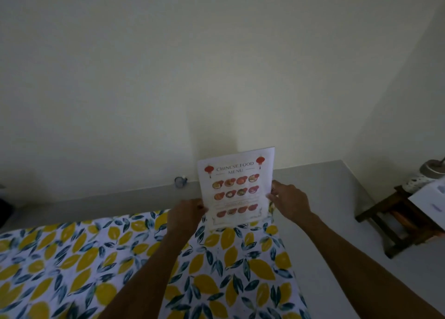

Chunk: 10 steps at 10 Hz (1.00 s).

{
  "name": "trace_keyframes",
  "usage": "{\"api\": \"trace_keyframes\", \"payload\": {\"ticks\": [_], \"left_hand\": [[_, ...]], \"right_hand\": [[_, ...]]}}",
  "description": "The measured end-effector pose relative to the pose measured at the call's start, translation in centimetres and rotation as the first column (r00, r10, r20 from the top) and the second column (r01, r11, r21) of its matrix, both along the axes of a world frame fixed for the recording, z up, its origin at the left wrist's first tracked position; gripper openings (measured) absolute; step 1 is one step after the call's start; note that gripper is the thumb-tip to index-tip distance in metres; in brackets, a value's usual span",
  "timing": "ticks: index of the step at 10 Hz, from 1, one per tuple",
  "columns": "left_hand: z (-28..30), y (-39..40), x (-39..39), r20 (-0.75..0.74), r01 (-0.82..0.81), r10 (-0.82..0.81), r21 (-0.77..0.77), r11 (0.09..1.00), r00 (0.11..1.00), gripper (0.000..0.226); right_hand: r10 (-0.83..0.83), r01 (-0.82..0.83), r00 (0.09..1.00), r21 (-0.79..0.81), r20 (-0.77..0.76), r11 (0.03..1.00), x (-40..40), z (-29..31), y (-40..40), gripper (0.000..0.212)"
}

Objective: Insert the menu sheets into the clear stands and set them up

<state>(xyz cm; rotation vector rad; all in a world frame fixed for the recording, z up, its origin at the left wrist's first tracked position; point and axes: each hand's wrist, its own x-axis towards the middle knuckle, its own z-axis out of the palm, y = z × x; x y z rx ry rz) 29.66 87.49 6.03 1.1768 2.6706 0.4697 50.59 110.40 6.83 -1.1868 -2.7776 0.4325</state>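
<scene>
I see one lemon-print cloth (72, 258) covering the table from nine o'clock across to six. Two hands are up at the far edge. The left hand (186, 213) pinches the left edge of the one menu sheet (237, 188), which stands upright at about five o'clock from frame centre, its lower edge meeting the cloth. It reads "CHINESE FOOD MENU", with two red lanterns and twelve dish pictures. The right hand (290, 201) pinches its right edge. I cannot tell whether a clear stand encloses it. At three o'clock sits one dark wooden stool (395, 222).
</scene>
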Motion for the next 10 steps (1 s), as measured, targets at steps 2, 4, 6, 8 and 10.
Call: {"api": "trace_keyframes", "payload": {"ticks": [2,4,6,8,10], "left_hand": [[-1.3,1.6,0.4,-0.017,-0.017,0.015,-0.109,0.994,1.0,0.03],[-3.0,2.5,-0.1,-0.042,-0.059,0.057,-0.038,0.998,0.997,0.028],[-3.8,2.7,-0.3,0.005,-0.058,0.058,0.008,0.998,0.998,0.027],[-3.8,2.6,-0.6,0.035,-0.045,0.044,0.02,0.999,0.998,0.027],[-2.4,1.1,-0.6,-0.103,-0.038,0.037,-0.006,0.999,0.994,0.062]], "right_hand": [[0.017,-0.017,1.0,-0.004,0.005,1.0,-0.5,-2.6,1.9,0.026],[-0.009,0.003,0.996,-0.076,-0.085,0.997,-0.4,-4.4,2.5,0.025],[-0.024,0.01,0.995,-0.154,-0.092,0.988,-0.4,-4.7,2.4,0.026],[-0.028,0.024,0.999,-0.102,-0.041,0.995,-0.3,-4.6,2.1,0.032],[-0.125,0.124,0.992,-0.038,-0.02,0.992,-0.4,-2.0,0.6,0.045]]}}
